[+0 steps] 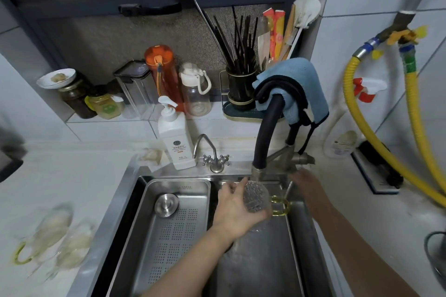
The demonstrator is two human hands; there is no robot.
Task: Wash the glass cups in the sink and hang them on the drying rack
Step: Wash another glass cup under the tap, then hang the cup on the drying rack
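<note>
A person stands at a steel sink (135,190), both bare arms reaching in from below. The left hand (235,205) grips a ribbed glass cup (257,198) with a yellow-green handle, fingers curled round its side, holding it tilted directly under the dark spout of the tap (268,132), where water runs onto it. The right hand (305,183) reaches toward the metal tap lever just behind the cup; it is blurred, so whether it grips the lever or only touches it cannot be told.

Inside the sink, to the left of the cup, sits a perforated steel tray (169,236) with a round metal drain plug (167,204) lying in it. A blue cloth (296,89) hangs over the arch of the tap. A smaller chrome tap (212,154) stands on the sink's back edge, with a white pump bottle (175,137) just beside it on the left.

On the white counter, well to the left of the sink, lie two more glass cups (58,241), blurred, one showing a yellow-green handle.

On the ledge behind are jars, an orange bottle (161,75), a clear bottle and a dark holder of chopsticks (241,87). At the right wall, yellow hoses (354,113) curve downward
</note>
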